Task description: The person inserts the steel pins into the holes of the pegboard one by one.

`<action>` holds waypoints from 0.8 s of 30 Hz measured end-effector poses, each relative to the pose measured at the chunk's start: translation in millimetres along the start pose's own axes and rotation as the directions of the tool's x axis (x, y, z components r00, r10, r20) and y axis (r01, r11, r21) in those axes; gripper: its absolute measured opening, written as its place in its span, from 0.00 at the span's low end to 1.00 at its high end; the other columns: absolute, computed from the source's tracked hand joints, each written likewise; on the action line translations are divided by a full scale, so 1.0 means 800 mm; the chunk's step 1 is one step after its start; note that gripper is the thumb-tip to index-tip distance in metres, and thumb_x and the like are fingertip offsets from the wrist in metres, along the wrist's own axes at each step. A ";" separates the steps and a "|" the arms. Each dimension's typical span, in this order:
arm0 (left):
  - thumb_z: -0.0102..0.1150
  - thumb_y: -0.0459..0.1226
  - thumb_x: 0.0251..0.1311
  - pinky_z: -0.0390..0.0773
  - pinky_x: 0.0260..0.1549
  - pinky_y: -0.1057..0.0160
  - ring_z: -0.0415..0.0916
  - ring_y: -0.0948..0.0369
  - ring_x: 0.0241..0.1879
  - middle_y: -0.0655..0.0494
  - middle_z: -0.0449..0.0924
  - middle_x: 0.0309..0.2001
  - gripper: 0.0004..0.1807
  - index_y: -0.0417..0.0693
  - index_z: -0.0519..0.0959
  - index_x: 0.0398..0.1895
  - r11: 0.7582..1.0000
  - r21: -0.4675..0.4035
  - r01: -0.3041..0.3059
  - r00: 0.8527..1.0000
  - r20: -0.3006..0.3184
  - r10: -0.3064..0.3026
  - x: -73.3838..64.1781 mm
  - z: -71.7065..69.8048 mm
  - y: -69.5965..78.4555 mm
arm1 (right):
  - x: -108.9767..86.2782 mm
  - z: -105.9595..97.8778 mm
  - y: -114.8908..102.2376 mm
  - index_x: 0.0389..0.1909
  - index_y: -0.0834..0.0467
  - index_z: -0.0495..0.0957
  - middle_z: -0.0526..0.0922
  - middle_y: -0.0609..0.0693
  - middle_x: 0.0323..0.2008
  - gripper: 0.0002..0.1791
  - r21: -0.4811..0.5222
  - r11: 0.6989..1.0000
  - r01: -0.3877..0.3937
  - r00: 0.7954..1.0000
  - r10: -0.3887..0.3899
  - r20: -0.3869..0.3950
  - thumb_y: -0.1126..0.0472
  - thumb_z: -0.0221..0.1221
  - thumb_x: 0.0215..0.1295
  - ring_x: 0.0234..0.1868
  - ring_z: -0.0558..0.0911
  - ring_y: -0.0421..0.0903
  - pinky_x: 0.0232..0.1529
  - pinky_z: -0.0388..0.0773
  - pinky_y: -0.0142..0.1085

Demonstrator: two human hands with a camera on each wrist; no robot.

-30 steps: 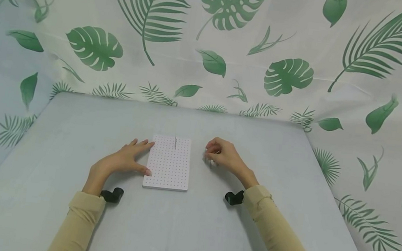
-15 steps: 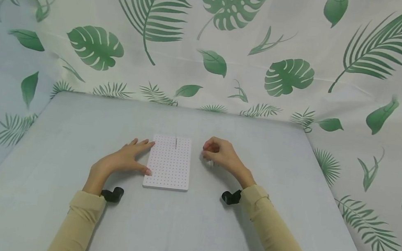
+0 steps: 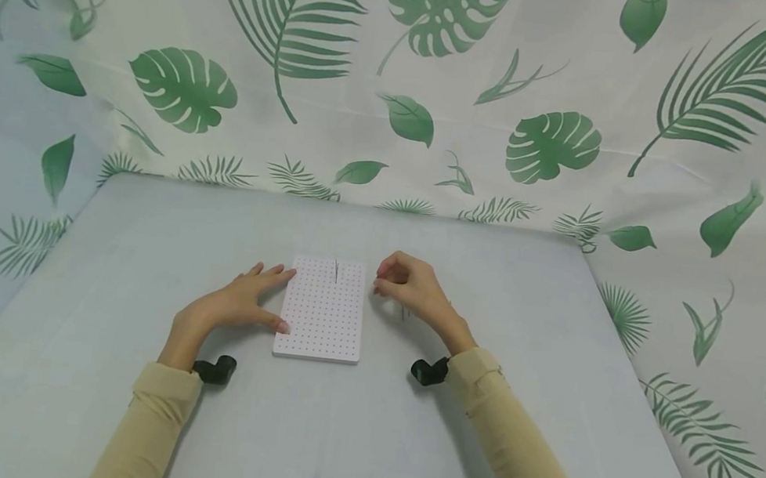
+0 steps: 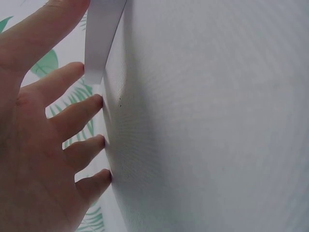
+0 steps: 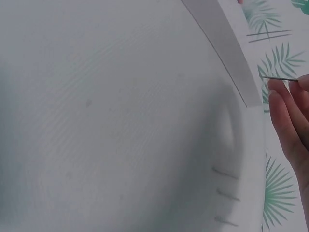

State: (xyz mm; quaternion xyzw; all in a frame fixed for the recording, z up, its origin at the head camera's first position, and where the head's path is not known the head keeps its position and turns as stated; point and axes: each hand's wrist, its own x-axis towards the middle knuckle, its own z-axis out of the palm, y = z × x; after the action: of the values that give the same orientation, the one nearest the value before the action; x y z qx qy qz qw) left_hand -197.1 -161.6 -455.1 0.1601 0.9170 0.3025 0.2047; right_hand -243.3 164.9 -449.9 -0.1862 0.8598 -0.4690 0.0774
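Note:
A white pegboard (image 3: 320, 319) with rows of small holes lies flat on the table. Two thin metal pins (image 5: 269, 38) stand upright in it near its far end. My left hand (image 3: 237, 301) rests at the board's left edge, thumb and index finger touching it, the other fingers spread with their tips on the table in the left wrist view. My right hand (image 3: 409, 283) hovers just right of the board. Between thumb and fingertips it pinches a thin metal pin (image 5: 281, 78), held clear of the table.
Several more pins (image 5: 225, 195) are on the white table (image 3: 248, 429), below the right hand in the right wrist view. Leaf-printed cloth (image 3: 457, 145) hangs behind and at both sides. A black wrist camera (image 3: 215, 370) sits at the left sleeve, another (image 3: 429, 371) at the right.
My right hand has lifted a pin away from the others and moved left toward the board. The left hand and the board have stayed in place.

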 end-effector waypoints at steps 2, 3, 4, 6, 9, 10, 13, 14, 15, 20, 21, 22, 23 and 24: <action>0.77 0.52 0.53 0.38 0.75 0.27 0.32 0.32 0.80 0.37 0.45 0.82 0.58 0.46 0.54 0.82 1.000 -0.004 0.001 1.000 -0.001 -0.001 0.000 0.000 0.000 | 0.003 0.004 -0.003 0.42 0.61 0.80 0.89 0.55 0.37 0.06 0.007 1.000 0.011 1.000 -0.011 -0.005 0.67 0.65 0.66 0.38 0.89 0.47 0.43 0.86 0.38; 0.77 0.52 0.53 0.38 0.75 0.27 0.32 0.32 0.80 0.37 0.45 0.82 0.58 0.46 0.54 0.82 1.000 -0.006 0.002 1.000 -0.001 -0.002 0.000 0.000 0.000 | 0.005 0.006 -0.004 0.42 0.61 0.80 0.89 0.55 0.37 0.06 0.007 1.000 0.013 1.000 -0.013 -0.007 0.67 0.65 0.66 0.38 0.89 0.47 0.43 0.86 0.37; 0.77 0.52 0.53 0.38 0.75 0.27 0.32 0.32 0.80 0.37 0.45 0.82 0.58 0.46 0.54 0.82 1.000 -0.007 0.001 1.000 -0.001 -0.001 -0.001 0.000 0.000 | 0.006 0.008 -0.004 0.42 0.60 0.80 0.89 0.55 0.37 0.06 0.006 1.000 0.016 1.000 -0.016 -0.009 0.67 0.65 0.66 0.37 0.89 0.46 0.43 0.86 0.37; 0.76 0.52 0.54 0.38 0.75 0.26 0.32 0.31 0.80 0.37 0.45 0.82 0.58 0.46 0.54 0.82 1.000 -0.008 0.000 1.000 0.000 0.000 -0.001 -0.001 0.000 | 0.009 0.011 -0.006 0.42 0.60 0.81 0.89 0.54 0.37 0.06 0.004 1.000 0.027 1.000 -0.027 -0.016 0.67 0.66 0.65 0.38 0.89 0.46 0.44 0.85 0.36; 0.76 0.52 0.54 0.38 0.75 0.27 0.32 0.31 0.80 0.37 0.45 0.82 0.58 0.45 0.54 0.82 1.000 -0.010 -0.008 1.000 -0.002 0.008 -0.002 -0.002 0.001 | 0.013 0.016 -0.008 0.41 0.60 0.81 0.90 0.54 0.37 0.06 0.001 0.999 0.038 0.999 -0.038 -0.028 0.67 0.67 0.64 0.38 0.89 0.46 0.45 0.86 0.37; 0.76 0.52 0.54 0.38 0.75 0.27 0.33 0.31 0.80 0.36 0.45 0.82 0.58 0.45 0.54 0.82 1.000 -0.011 -0.012 1.000 -0.003 0.011 -0.001 -0.002 0.002 | 0.014 0.017 -0.009 0.41 0.60 0.82 0.90 0.54 0.37 0.06 0.002 0.999 0.041 0.999 -0.041 -0.033 0.67 0.67 0.64 0.38 0.89 0.46 0.46 0.86 0.38; 0.76 0.52 0.54 0.38 0.75 0.27 0.33 0.31 0.80 0.36 0.46 0.82 0.58 0.44 0.54 0.82 1.000 -0.015 -0.017 1.000 -0.004 0.017 -0.001 -0.002 0.002 | 0.017 0.020 -0.011 0.40 0.60 0.82 0.90 0.54 0.37 0.06 0.001 0.999 0.038 0.998 -0.038 -0.044 0.67 0.68 0.64 0.38 0.90 0.46 0.47 0.86 0.40; 0.76 0.52 0.54 0.38 0.75 0.27 0.33 0.31 0.80 0.36 0.46 0.82 0.58 0.44 0.54 0.82 1.000 -0.015 -0.016 1.000 -0.003 0.016 -0.001 -0.001 0.002 | 0.018 0.021 -0.012 0.40 0.60 0.82 0.90 0.54 0.37 0.06 0.002 0.999 0.038 0.998 -0.038 -0.044 0.67 0.68 0.64 0.38 0.90 0.46 0.48 0.86 0.40; 0.76 0.52 0.53 0.38 0.75 0.27 0.33 0.31 0.80 0.36 0.46 0.82 0.58 0.44 0.55 0.82 1.000 -0.014 -0.015 1.000 -0.003 0.015 -0.001 -0.001 0.002 | 0.019 0.022 -0.013 0.39 0.60 0.82 0.90 0.54 0.37 0.06 0.001 0.999 0.038 0.998 -0.038 -0.041 0.67 0.68 0.64 0.38 0.90 0.45 0.48 0.85 0.40; 0.77 0.52 0.53 0.38 0.75 0.26 0.33 0.30 0.80 0.36 0.46 0.82 0.58 0.44 0.55 0.82 1.000 -0.004 -0.013 1.000 -0.009 0.013 -0.001 -0.002 0.002 | 0.025 0.031 -0.017 0.39 0.58 0.83 0.90 0.52 0.37 0.05 -0.003 0.999 0.053 0.998 -0.053 -0.033 0.66 0.68 0.64 0.38 0.90 0.44 0.48 0.84 0.39; 0.77 0.51 0.53 0.38 0.75 0.27 0.33 0.30 0.80 0.36 0.46 0.82 0.58 0.44 0.55 0.82 1.000 -0.003 -0.013 1.000 -0.009 0.013 0.000 -0.002 0.001 | 0.026 0.033 -0.018 0.39 0.58 0.83 0.90 0.52 0.37 0.05 0.002 0.999 0.054 0.998 -0.054 -0.032 0.66 0.68 0.64 0.38 0.90 0.44 0.47 0.85 0.38; 0.77 0.51 0.53 0.38 0.75 0.27 0.33 0.30 0.80 0.35 0.46 0.81 0.58 0.43 0.55 0.82 1.000 0.001 -0.015 1.000 -0.010 0.015 0.000 -0.002 0.001 | 0.027 0.035 -0.018 0.38 0.59 0.83 0.90 0.52 0.37 0.05 0.006 0.998 0.057 0.998 -0.057 -0.030 0.66 0.68 0.63 0.38 0.90 0.44 0.46 0.85 0.37; 0.77 0.51 0.53 0.38 0.75 0.27 0.34 0.29 0.79 0.35 0.46 0.81 0.58 0.43 0.55 0.82 1.000 0.005 -0.016 1.000 -0.010 0.016 0.000 -0.002 0.001 | 0.027 0.037 -0.018 0.38 0.59 0.83 0.90 0.53 0.37 0.05 0.015 0.998 0.063 0.998 -0.063 -0.026 0.67 0.68 0.63 0.38 0.90 0.44 0.45 0.85 0.36; 0.76 0.52 0.53 0.38 0.75 0.27 0.34 0.29 0.79 0.34 0.47 0.81 0.57 0.43 0.55 0.81 1.000 0.010 -0.017 1.000 -0.010 0.017 0.000 -0.001 0.000 | 0.028 0.039 -0.019 0.38 0.60 0.83 0.90 0.54 0.38 0.05 0.025 0.997 0.068 0.997 -0.067 -0.023 0.67 0.68 0.63 0.38 0.90 0.45 0.44 0.86 0.36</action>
State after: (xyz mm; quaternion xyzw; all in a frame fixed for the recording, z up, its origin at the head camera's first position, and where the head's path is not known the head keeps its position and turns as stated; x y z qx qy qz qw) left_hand -197.7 -161.9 -454.2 0.1675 0.9181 0.3007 0.1967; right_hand -250.4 124.8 -453.4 -0.2087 0.8479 -0.4843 0.0543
